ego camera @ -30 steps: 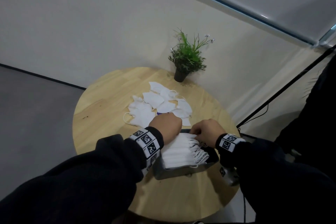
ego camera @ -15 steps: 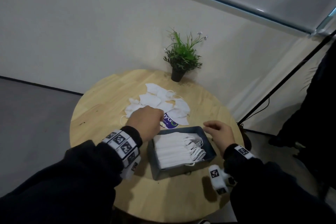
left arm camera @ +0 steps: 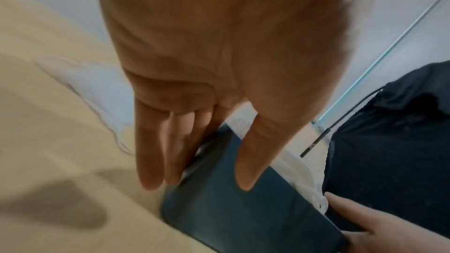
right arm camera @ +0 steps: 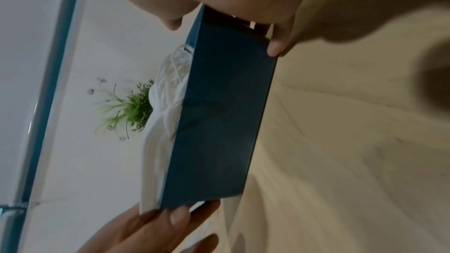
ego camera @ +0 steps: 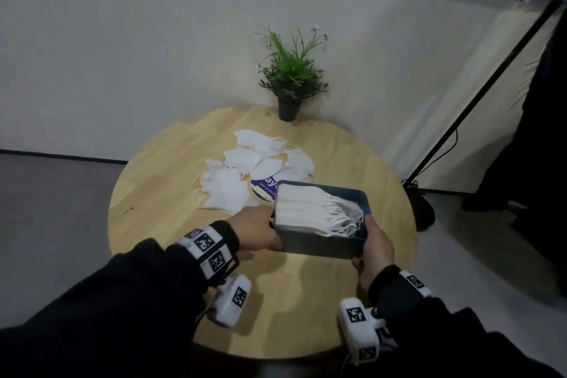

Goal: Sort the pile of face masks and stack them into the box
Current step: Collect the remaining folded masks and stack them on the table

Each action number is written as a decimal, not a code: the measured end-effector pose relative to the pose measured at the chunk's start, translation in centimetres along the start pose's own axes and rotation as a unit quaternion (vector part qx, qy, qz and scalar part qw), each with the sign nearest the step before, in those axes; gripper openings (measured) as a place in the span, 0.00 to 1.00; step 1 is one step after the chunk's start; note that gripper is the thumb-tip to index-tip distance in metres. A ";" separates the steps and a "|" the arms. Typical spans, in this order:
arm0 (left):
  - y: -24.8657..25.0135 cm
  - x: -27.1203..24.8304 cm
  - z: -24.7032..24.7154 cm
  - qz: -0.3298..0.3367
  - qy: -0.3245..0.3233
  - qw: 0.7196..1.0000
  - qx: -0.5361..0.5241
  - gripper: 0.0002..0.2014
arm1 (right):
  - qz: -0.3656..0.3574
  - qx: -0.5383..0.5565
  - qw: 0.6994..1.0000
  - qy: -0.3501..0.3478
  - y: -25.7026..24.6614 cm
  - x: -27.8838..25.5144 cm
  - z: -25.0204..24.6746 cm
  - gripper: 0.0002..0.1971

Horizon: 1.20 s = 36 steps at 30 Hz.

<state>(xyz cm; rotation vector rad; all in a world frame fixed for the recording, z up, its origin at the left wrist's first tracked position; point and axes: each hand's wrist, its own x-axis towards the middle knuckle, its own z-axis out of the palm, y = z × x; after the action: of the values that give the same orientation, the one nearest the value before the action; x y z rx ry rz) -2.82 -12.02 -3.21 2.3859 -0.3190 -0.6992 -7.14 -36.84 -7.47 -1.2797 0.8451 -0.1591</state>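
round wooden table (ego camera: 171, 193), potted plant (ego camera: 291, 77), black stand (ego camera: 478, 95)

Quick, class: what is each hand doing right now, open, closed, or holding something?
Left hand: grips the left end of the box of masks.
Right hand: grips the box's right end.
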 end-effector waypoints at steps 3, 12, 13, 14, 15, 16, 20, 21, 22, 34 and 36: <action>2.7 3.3 1.7 0.039 0.027 0.999 -0.004 0.23 | -0.026 0.019 0.998 0.056 -1.0 2.2 -1.0 0.19; 5.2 9.1 4.6 0.077 0.018 0.993 -0.091 0.39 | -0.101 0.084 0.976 0.174 -4.6 6.6 -3.3 0.33; 4.5 9.5 3.8 0.080 0.050 0.993 -0.073 0.39 | -0.124 0.073 0.971 0.193 -4.9 6.6 -3.4 0.35; 3.7 9.9 2.7 0.086 0.095 0.991 -0.045 0.38 | -0.160 0.051 0.964 0.208 -5.5 6.1 -3.3 0.36; 2.9 10.4 1.3 0.095 0.140 0.986 -0.004 0.38 | -0.199 0.029 0.957 0.208 -6.1 5.2 -3.2 0.34; 2.2 11.1 -0.2 0.101 0.178 0.978 0.041 0.38 | -0.239 0.011 0.952 0.192 -6.5 4.2 -3.0 0.29; 0.4 16.0 -5.0 0.015 0.198 0.959 0.201 0.46 | -0.335 -0.012 0.941 0.051 -6.4 -0.7 -1.4 0.02; 0.2 17.2 -5.7 -0.015 0.180 0.957 0.227 0.48 | -0.331 -0.017 0.943 0.006 -5.9 -1.6 -0.9 0.01; 0.2 18.3 -6.2 -0.036 0.160 0.957 0.239 0.50 | -0.325 -0.030 0.945 -0.029 -5.3 -2.1 -0.3 0.04; 0.1 25.2 -8.0 -0.094 0.009 0.953 0.289 0.67 | -0.162 -0.514 0.783 -0.311 -1.7 -0.7 2.4 0.11; 0.1 24.8 -7.1 -0.065 0.000 0.950 0.306 0.62 | -0.159 -0.536 0.771 -0.305 -1.6 -0.1 2.5 0.11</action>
<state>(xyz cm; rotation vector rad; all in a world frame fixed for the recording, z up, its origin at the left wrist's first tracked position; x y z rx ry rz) 21.66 -18.06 -8.46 3.0178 -0.4317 -0.7376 -5.03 -35.37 -5.90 -2.3678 0.0573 0.5490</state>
